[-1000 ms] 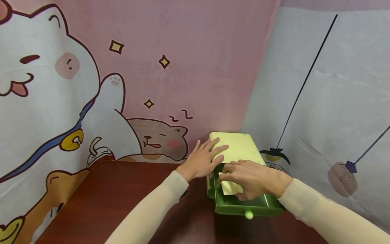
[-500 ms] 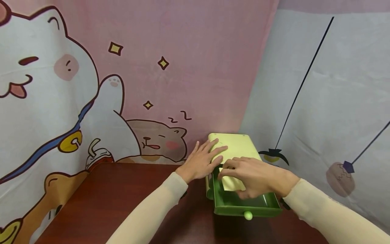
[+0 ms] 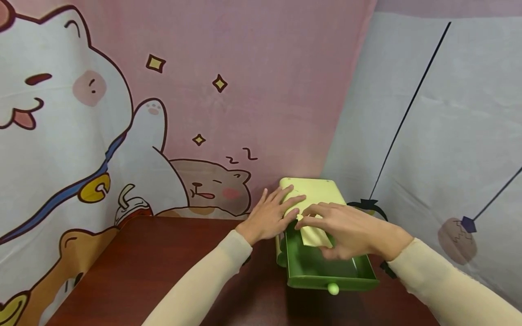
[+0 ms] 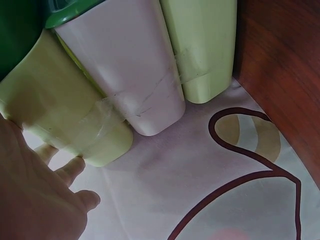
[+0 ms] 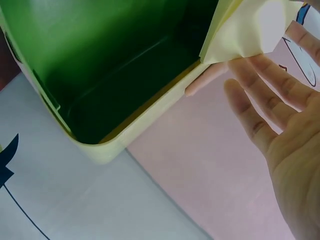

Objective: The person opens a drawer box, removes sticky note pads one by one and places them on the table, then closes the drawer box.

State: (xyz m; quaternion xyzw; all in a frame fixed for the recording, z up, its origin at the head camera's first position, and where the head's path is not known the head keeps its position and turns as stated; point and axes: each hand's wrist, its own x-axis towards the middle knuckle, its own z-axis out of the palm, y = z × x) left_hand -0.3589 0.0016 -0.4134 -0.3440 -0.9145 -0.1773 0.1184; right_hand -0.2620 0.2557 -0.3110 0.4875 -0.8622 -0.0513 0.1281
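Note:
A small stacked drawer box (image 3: 311, 188) with a pale yellow top stands at the back right of the table. Its upper green drawer (image 3: 332, 281), with a round light green knob, is pulled out. My left hand (image 3: 267, 217) rests with spread fingers on the box top; the left wrist view has its fingers (image 4: 70, 170) by the yellow upper tier. Above the drawer, my right hand (image 3: 346, 231) pinches pale yellow sticky notes (image 3: 315, 237) between thumb and fingers. In the right wrist view the sticky notes (image 5: 245, 32) look slightly bent, and the drawer interior (image 5: 120, 65) shows beside them.
Below the upper tier the box has a pink tier (image 4: 125, 65) and another yellow tier (image 4: 202, 45), with clear tape across their sides. The dark red table (image 3: 171, 258) stretches to the left. A cartoon-printed cloth (image 3: 265, 90) hangs directly behind and to the right.
My right hand has lifted the sticky notes up and slightly away from me, from inside the drawer to above it. The left hand and box have stayed in place.

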